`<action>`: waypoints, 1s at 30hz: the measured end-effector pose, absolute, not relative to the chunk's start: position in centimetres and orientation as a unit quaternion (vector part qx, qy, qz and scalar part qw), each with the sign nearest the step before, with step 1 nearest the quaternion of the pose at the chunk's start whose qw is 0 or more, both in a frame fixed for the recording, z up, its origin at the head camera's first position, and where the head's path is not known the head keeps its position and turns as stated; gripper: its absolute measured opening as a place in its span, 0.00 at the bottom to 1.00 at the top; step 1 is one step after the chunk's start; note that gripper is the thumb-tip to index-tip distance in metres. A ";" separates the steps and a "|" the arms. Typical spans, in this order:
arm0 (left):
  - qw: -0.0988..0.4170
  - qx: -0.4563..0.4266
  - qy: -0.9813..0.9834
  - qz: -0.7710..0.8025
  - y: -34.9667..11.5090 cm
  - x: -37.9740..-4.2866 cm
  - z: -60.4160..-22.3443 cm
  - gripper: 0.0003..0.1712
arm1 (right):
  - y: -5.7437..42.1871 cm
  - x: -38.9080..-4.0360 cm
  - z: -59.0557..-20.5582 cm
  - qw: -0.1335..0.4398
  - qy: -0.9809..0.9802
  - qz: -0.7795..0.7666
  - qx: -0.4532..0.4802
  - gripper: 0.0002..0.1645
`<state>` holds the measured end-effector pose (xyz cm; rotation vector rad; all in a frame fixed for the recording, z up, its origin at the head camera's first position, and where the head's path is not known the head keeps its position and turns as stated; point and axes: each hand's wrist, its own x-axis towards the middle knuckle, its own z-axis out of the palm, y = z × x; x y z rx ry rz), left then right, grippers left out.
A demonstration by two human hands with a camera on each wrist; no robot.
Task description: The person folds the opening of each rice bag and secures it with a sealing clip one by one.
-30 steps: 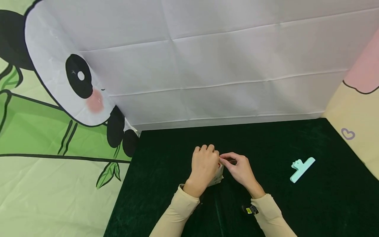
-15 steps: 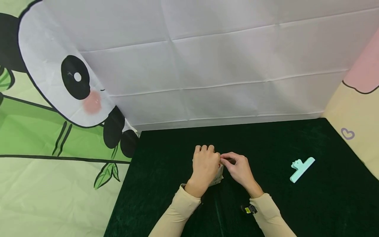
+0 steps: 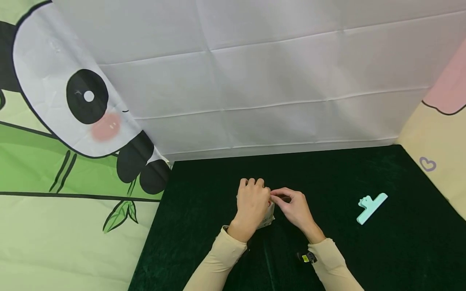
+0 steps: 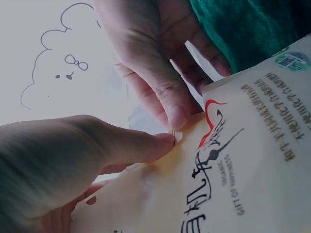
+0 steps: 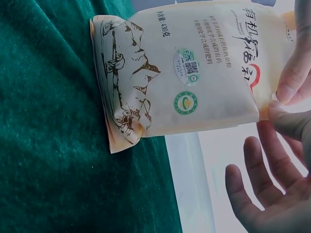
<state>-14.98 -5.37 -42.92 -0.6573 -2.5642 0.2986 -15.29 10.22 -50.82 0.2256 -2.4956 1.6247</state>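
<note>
A cream-coloured food bag point(image 5: 218, 63) with black and gold print stands on the dark green cloth point(image 3: 204, 178), its printed front shown sideways in the right wrist view. My left hand point(image 3: 252, 206) grips the top of the bag and covers most of it in the head view. With thumb and index finger, my right hand point(image 3: 295, 207) pinches the bag's top edge right beside the left thumb point(image 4: 158, 143). The other right-hand fingers point(image 5: 262, 174) are spread loosely away from the bag. Whether the edge is torn cannot be made out.
A mint-green bag clip point(image 3: 371, 208) lies on the cloth to the right of both hands. White fabric point(image 3: 269, 81) hangs behind the table, and a panda-print curtain point(image 3: 65, 121) hangs at the left.
Both hands stay at the bag's top with hardly any shift. The panda curtain has drifted left in the view.
</note>
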 end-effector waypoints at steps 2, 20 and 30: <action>0.231 -0.240 -0.937 0.108 -5.1 -15.0 -43.0 0.13 | 10.5 -15.3 -51.0 0.075 -0.833 0.543 0.075 0.07; 0.180 -0.226 -0.948 0.135 -3.8 -14.6 -42.6 0.14 | 10.3 -15.3 -51.4 0.124 -0.837 0.525 0.091 0.07; 0.186 -0.235 -0.948 0.107 -4.6 -14.7 -42.2 0.16 | 10.2 -15.3 -51.3 0.114 -0.837 0.528 0.091 0.07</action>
